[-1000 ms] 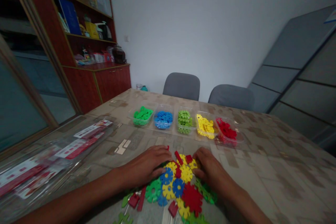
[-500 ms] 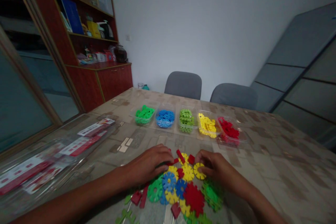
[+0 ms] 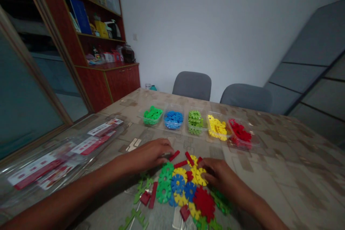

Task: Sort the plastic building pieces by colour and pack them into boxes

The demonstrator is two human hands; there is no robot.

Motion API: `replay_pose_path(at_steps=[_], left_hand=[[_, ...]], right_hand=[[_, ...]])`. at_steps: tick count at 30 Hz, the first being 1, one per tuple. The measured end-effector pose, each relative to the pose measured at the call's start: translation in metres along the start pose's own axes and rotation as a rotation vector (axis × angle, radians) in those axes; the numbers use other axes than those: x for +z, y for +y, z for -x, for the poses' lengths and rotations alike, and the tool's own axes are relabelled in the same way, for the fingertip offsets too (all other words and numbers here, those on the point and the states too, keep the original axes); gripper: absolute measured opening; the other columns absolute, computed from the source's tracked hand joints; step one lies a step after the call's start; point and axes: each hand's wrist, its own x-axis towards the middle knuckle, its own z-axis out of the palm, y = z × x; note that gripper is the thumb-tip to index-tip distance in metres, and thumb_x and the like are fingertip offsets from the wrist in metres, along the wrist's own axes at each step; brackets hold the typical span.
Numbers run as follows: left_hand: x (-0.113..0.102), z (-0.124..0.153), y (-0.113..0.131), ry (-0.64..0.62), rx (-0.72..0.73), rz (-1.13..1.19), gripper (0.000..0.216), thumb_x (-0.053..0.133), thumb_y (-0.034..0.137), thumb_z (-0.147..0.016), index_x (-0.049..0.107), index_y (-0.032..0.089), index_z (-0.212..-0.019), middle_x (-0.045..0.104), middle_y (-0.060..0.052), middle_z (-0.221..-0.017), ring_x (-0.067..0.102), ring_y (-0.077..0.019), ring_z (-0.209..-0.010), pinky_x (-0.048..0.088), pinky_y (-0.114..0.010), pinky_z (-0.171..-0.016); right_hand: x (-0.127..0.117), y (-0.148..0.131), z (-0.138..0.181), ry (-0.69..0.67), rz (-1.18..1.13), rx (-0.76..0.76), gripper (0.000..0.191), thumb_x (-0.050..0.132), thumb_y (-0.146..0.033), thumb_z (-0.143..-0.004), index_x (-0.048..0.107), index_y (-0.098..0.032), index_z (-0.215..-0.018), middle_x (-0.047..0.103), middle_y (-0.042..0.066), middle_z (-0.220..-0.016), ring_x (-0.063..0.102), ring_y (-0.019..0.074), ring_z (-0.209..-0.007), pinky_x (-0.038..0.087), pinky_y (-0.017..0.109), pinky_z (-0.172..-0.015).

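Flat plastic building pieces form a cluster in front of me. My left hand point(image 3: 156, 153) is closed at its far left side, fingertips on the end of a red strip point(image 3: 174, 156). Just below that hand lie green notched discs point(image 3: 164, 188). My right hand point(image 3: 219, 174) is closed at the right side, thumb and fingers at the edge of a yellow notched disc point(image 3: 201, 177); its fingertips are partly hidden. Between the hands are blue discs point(image 3: 178, 184), another red strip point(image 3: 180, 164) and a large red toothed piece point(image 3: 204, 203). Green pieces point(image 3: 221, 201) lie partly under my right hand.
Beyond the hands stands a row of clear tubs holding green point(image 3: 152, 115), blue point(image 3: 174, 119), light green point(image 3: 196, 121), yellow point(image 3: 217, 127) and red pieces point(image 3: 239, 131). Clear packaging point(image 3: 67, 158) lies left. Loose light-green pieces point(image 3: 134, 219) lie near the front. Grey chairs point(image 3: 192, 85) stand behind the table.
My left hand has drawn back up and left from the cluster, uncovering green discs and a red strip. The yellow disc at my right hand sits closer against the other yellow pieces. The view has shifted slightly.
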Motion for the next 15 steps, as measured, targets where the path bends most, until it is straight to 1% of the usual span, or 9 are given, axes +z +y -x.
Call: replay_pose_path(at_steps=[2,5,8,10,12,15], left_hand=[[-0.008,0.003,-0.002,-0.029,-0.055,-0.017,0.027,0.060,0.015,-0.087,0.061,0.024,-0.112,0.059,-0.006,-0.111,0.056,-0.0230,-0.104,0.042,-0.033,-0.093],[-0.012,0.006,0.001,-0.054,-0.102,-0.026,0.029,0.060,0.018,-0.088,0.058,0.024,-0.116,0.058,-0.006,-0.113,0.055,-0.0235,-0.105,0.041,-0.034,-0.093],[-0.009,0.008,0.010,-0.118,-0.097,-0.015,0.026,0.065,0.024,-0.086,0.058,0.024,-0.111,0.057,-0.004,-0.111,0.056,-0.0229,-0.102,0.042,-0.032,-0.090],[-0.005,0.008,0.017,-0.156,-0.126,-0.027,0.032,0.073,0.029,-0.080,0.058,0.023,-0.107,0.055,-0.003,-0.109,0.056,-0.0232,-0.099,0.043,-0.030,-0.085],[-0.001,0.007,0.022,-0.168,-0.169,-0.061,0.040,0.079,0.032,-0.073,0.058,0.022,-0.106,0.054,-0.004,-0.110,0.055,-0.0245,-0.099,0.043,-0.030,-0.082],[0.003,0.006,0.027,-0.168,-0.192,-0.085,0.043,0.081,0.032,-0.070,0.058,0.020,-0.105,0.052,-0.005,-0.112,0.054,-0.0256,-0.101,0.043,-0.030,-0.083]], right_hand=[[0.001,0.002,0.000,-0.006,0.018,-0.007,0.009,0.054,-0.014,-0.082,0.060,-0.019,-0.080,0.066,0.002,-0.080,0.057,0.0170,-0.072,0.037,0.024,-0.062],[0.002,0.003,0.000,-0.010,0.045,-0.012,0.010,0.055,-0.015,-0.081,0.063,-0.019,-0.084,0.067,0.004,-0.084,0.058,0.0185,-0.074,0.039,0.026,-0.065],[0.002,0.004,0.001,-0.014,0.059,-0.001,0.012,0.056,-0.014,-0.080,0.064,-0.018,-0.087,0.068,0.005,-0.086,0.059,0.0198,-0.076,0.040,0.028,-0.067],[0.002,0.005,0.002,-0.015,0.052,0.011,0.013,0.056,-0.015,-0.079,0.064,-0.018,-0.088,0.068,0.006,-0.087,0.059,0.0202,-0.077,0.041,0.028,-0.068],[0.003,0.006,0.003,-0.005,0.039,0.016,0.017,0.056,-0.016,-0.079,0.063,-0.018,-0.094,0.067,0.006,-0.089,0.059,0.0204,-0.078,0.040,0.029,-0.069],[0.005,0.006,0.004,0.004,0.044,0.022,0.028,0.058,-0.016,-0.078,0.061,-0.019,-0.106,0.064,0.004,-0.090,0.056,0.0195,-0.078,0.038,0.028,-0.068]])
